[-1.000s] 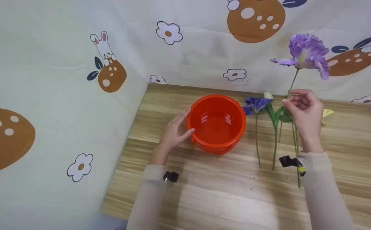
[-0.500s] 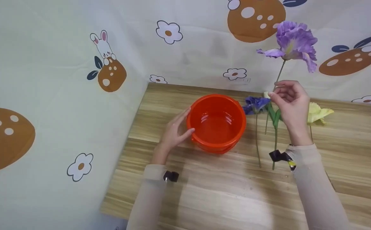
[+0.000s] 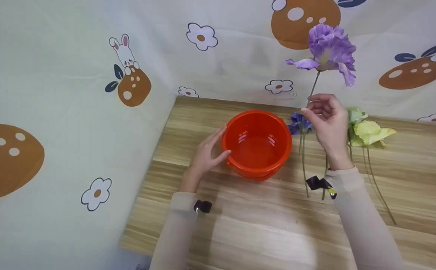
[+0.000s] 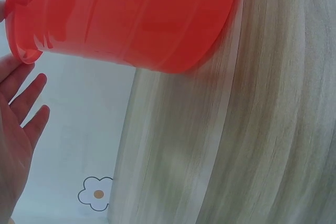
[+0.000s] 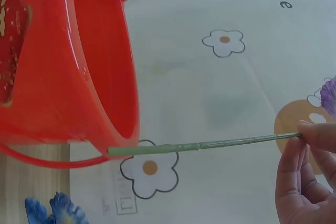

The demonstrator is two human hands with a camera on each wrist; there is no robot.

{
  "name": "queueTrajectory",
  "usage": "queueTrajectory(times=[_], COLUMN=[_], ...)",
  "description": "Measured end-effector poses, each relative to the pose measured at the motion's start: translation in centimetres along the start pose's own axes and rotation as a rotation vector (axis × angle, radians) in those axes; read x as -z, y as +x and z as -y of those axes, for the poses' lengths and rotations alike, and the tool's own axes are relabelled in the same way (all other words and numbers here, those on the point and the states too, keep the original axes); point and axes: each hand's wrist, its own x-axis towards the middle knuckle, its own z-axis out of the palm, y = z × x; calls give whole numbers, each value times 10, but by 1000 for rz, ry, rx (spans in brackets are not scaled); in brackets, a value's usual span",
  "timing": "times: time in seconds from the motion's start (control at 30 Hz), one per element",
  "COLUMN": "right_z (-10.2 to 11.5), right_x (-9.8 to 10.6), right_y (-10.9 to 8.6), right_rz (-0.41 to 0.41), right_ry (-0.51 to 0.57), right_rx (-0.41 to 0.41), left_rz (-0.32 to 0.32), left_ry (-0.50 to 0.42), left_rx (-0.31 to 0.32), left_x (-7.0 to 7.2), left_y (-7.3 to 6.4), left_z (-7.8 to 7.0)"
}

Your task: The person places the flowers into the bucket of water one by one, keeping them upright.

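My right hand [image 3: 328,125] pinches the thin green stem [image 5: 231,142] of a purple flower [image 3: 330,48] between thumb and fingers. The bloom points up, in front of the wall covering. In the right wrist view the stem's lower end lies in line with the rim of a red bucket [image 5: 105,82]; whether they touch I cannot tell. That bucket stands upright on the wooden table. My left hand [image 3: 205,155] rests against its left side, fingers fairly straight and thumb at the rim. In the left wrist view fingertips [image 4: 38,80] show by the rim.
To the bucket's right lies a blue flower [image 3: 299,123], its stem toward me. Farther right are a yellow flower [image 3: 370,133] and a pale green bloom [image 3: 357,115]. Behind the wooden table [image 3: 263,225] hangs a printed wall covering [image 3: 233,71].
My right hand has moved left toward the bucket, carrying the purple flower, and sits slightly higher. This uncovers the yellow flower and the pale green bloom. My left hand stays at the bucket.
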Motion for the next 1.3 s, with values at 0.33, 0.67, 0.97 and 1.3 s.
queueTrajectory(times=[0.33, 0.67, 0.97, 1.3], right_z=[-5, -4, -36, -80], right_x=[-22, -42, -63, -78], right_y=[-7, -6, -7, -11], right_rz=[52, 95, 195, 296], right_ry=[-13, 6, -55, -258], right_rx=[-2, 23, -50, -112], left_rz=[9, -8, -3, -4], left_ry=[7, 23, -5, 16], left_rx=[32, -11, -21, -3], left_x=[0, -1, -1, -2], left_y=[-1, 0, 1, 0], left_z=[-2, 1, 2, 1])
